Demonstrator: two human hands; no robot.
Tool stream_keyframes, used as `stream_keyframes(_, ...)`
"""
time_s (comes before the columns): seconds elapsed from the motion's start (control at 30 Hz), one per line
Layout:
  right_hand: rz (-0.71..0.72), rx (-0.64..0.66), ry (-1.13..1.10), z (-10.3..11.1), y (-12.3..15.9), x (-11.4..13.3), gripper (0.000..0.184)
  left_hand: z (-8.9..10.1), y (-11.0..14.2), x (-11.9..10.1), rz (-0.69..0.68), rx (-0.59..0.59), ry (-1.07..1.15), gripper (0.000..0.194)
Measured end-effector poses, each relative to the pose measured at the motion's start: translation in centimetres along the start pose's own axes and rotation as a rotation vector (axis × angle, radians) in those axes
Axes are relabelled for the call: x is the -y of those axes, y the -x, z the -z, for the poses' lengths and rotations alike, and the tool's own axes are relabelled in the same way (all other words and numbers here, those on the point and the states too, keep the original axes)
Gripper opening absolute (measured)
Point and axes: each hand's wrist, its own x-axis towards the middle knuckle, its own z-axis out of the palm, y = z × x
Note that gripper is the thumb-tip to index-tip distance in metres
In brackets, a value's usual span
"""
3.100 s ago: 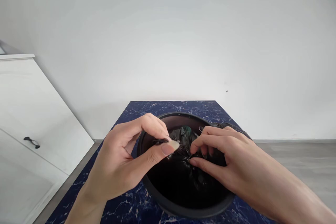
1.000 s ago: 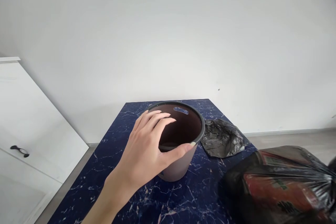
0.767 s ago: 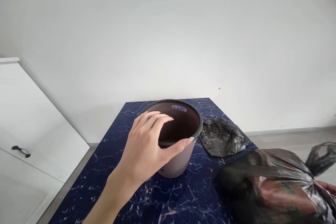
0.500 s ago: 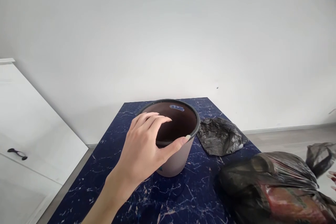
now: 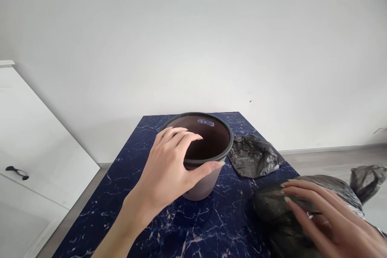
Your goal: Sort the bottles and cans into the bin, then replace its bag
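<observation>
A grey waste bin [image 5: 203,185] with a dark rim and brown inside stands on the blue marbled table [image 5: 145,217]. My left hand [image 5: 169,169] grips its near rim, thumb outside and fingers over the edge. At the lower right a full, tied black rubbish bag [image 5: 272,209] lies on the table. My right hand [image 5: 326,217] rests flat on top of it with fingers stretched out. The bin looks empty inside.
A folded black bin liner [image 5: 254,155] lies on the table to the right of the bin. A white cabinet [image 5: 33,161] with a dark handle stands at the left. A white wall is behind, with grey floor at the right.
The tied bag came out of the bin and was set down at the right. My right hand let go of its knot, left view, and now lies flat on the bag. My left hand keeps hold of the rim.
</observation>
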Motion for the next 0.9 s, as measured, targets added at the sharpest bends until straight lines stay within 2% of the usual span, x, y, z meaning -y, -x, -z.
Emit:
stream_keyframes(0.07, 0.007, 0.032, 0.046, -2.3, -0.6, 1.8, 0.036, 0.1, 0.0, 0.1, 0.010, 0.002, 0.008, 0.057)
stream_keyframes(0.17, -0.027, 0.113, 0.135, -7.3, -0.3, 4.8, 0.040, 0.1, 0.1, 0.1, 0.026, -0.009, 0.003, 0.057)
stream_keyframes(0.27, -0.082, 0.322, 0.257, -11.8, -0.4, 7.3, 0.046, 0.1, 0.1, 0.2, 0.052, -0.008, 0.001, 0.057)
stream_keyframes(0.4, -0.222, 0.569, 0.333, -14.7, -2.7, 8.5, 0.049, 0.3, -0.1, 0.6, 0.106, 0.005, 0.009, 0.057)
stream_keyframes(0.5, -0.348, 0.664, 0.360, -15.7, -4.2, 7.8, 0.052, 0.4, -0.2, 1.0, 0.134, 0.019, 0.017, 0.058)
stream_keyframes(0.6, -0.401, 0.605, 0.349, -16.6, -4.4, 6.7, 0.053, 0.4, -0.2, 1.4, 0.150, 0.033, 0.022, 0.057)
stream_keyframes(0.7, -0.380, 0.503, 0.308, -16.9, -3.9, 5.8, 0.050, 0.6, -0.2, 1.6, 0.172, 0.037, 0.033, 0.056)
stream_keyframes(0.8, -0.350, 0.452, 0.268, -16.7, -4.2, 5.6, 0.050, 0.8, -0.3, 1.7, 0.196, 0.041, 0.055, 0.055)
stream_keyframes(0.9, -0.366, 0.239, 0.055, -15.5, -6.1, 5.9, 0.052, 1.0, -0.2, 1.7, 0.205, 0.042, 0.072, 0.054)
